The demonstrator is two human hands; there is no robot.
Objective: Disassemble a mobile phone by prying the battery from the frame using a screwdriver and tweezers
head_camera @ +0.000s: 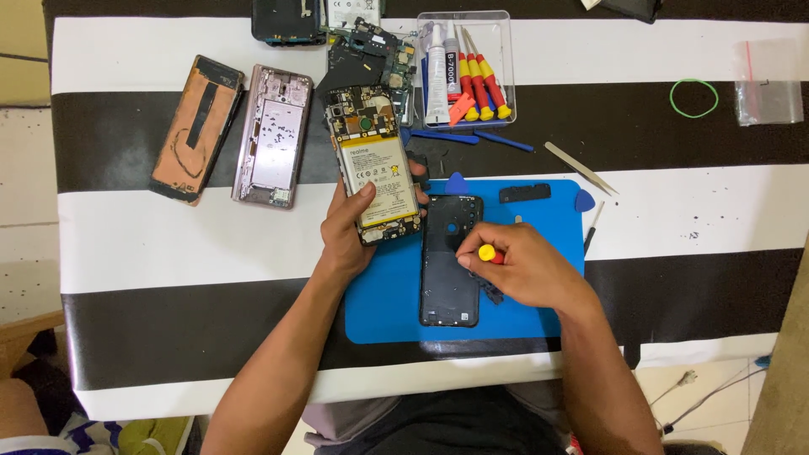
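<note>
Yellow-labelled battery, bare circuit board: opened phone | left hand fingers clasp it | right hand fingers pinch screwdriver

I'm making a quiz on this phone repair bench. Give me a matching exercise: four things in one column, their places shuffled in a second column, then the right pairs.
Things:
1. opened phone
2. black back cover
3. green rubber band
4. yellow-capped screwdriver

Places:
A. in the right hand
B. flat on the blue mat
C. in the left hand
D. on the black stripe, far right

Pairs: 1-C, 2-B, 3-D, 4-A
</note>
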